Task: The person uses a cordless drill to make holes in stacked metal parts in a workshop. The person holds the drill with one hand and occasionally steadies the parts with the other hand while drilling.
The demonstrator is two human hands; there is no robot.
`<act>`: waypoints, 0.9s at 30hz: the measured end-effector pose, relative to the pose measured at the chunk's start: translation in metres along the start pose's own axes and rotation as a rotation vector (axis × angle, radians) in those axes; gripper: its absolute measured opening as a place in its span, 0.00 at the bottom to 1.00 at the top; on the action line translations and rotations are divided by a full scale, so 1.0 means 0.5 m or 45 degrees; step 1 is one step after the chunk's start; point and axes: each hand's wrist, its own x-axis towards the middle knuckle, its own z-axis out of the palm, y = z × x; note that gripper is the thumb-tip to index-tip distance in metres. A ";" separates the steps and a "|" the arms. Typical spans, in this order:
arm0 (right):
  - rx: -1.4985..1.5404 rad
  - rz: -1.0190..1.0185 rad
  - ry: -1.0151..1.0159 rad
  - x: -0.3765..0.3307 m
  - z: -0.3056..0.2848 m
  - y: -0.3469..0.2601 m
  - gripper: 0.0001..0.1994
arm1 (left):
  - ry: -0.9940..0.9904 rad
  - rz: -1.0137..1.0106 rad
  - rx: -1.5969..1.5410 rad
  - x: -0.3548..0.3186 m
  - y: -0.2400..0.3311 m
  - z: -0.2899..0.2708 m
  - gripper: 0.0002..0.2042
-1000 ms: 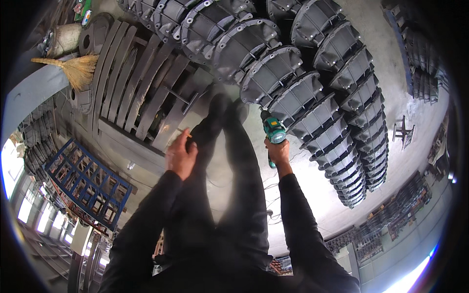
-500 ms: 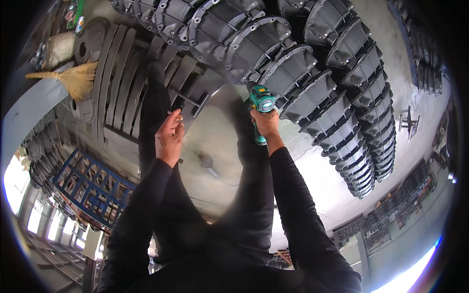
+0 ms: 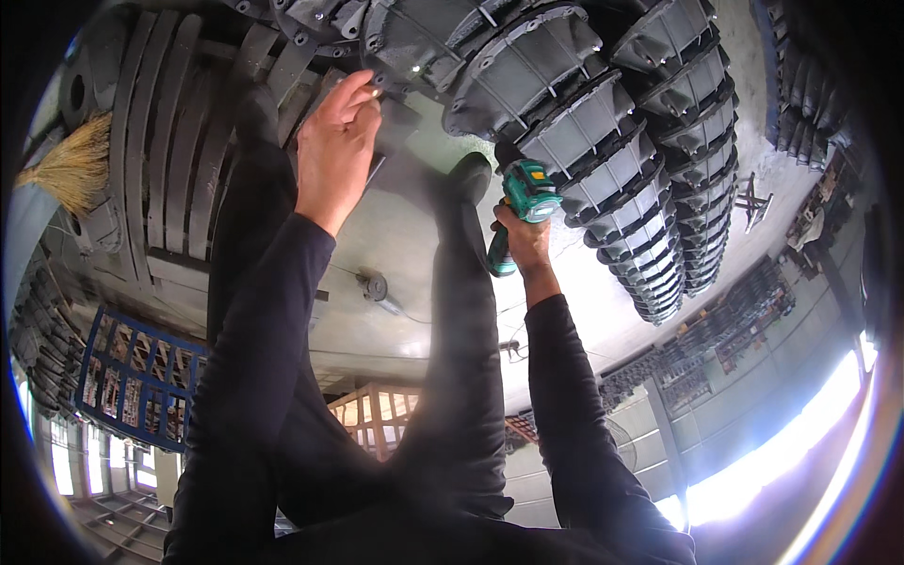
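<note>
My right hand point(image 3: 524, 235) is wrapped round the grip of a green and black cordless drill point(image 3: 530, 193). The drill's dark nose points away from me, close to the edge of a dark grey ribbed metal casting point(image 3: 541, 71); I cannot tell whether they touch. My left hand point(image 3: 337, 141) reaches forward, its fingers bent and drawn together near the flanged rim of another casting point(image 3: 419, 47). Whatever is between those fingertips, if anything, is too small to make out.
Long nested rows of castings point(image 3: 673, 160) run off to the right. Curved dark metal bars point(image 3: 179, 141) lie at left beside a straw broom point(image 3: 71, 169). A blue metal rack point(image 3: 141, 377) stands at lower left. Between my legs, a small grinder-like tool point(image 3: 375, 285) lies on the floor.
My left hand has moved forward and up to the castings. The drill has shifted slightly to the right, still in my right hand. The whole view has tilted, with the broom nearer the left rim.
</note>
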 end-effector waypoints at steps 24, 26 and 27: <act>-0.200 0.159 0.096 0.016 -0.021 -0.030 0.16 | -0.226 -0.233 -0.113 -0.044 -0.010 -0.002 0.20; -0.161 0.090 0.073 0.014 -0.027 -0.019 0.10 | -0.255 -0.154 -0.210 -0.052 -0.024 0.006 0.20; -0.160 0.146 0.113 0.016 -0.027 -0.011 0.11 | -0.274 -0.225 -0.186 -0.054 -0.031 0.009 0.21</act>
